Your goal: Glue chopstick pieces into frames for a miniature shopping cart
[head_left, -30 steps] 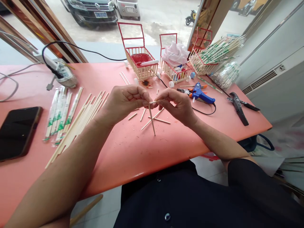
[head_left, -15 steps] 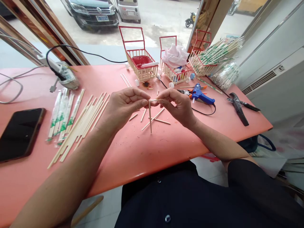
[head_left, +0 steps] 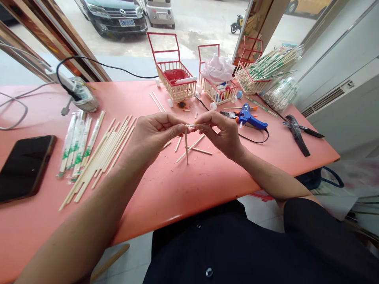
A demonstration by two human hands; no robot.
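Over the middle of the pink table (head_left: 166,189) my left hand (head_left: 154,134) pinches the top of a thin wooden stick (head_left: 186,148) that hangs straight down. My right hand (head_left: 220,132) pinches a short stick piece (head_left: 192,126) lying crosswise against that top end. Both hands meet fingertip to fingertip. Below them several cut stick pieces (head_left: 192,148) lie loose on the table.
A row of bare chopsticks (head_left: 103,156) and wrapped ones (head_left: 77,144) lies at left, beside a black phone (head_left: 22,165). A blue glue gun (head_left: 250,117), pliers (head_left: 297,134) and three small stick-built carts (head_left: 177,85) stand at the back.
The hanging stick has swung from a slant to nearly straight down. My hands have stayed together and shifted only slightly.
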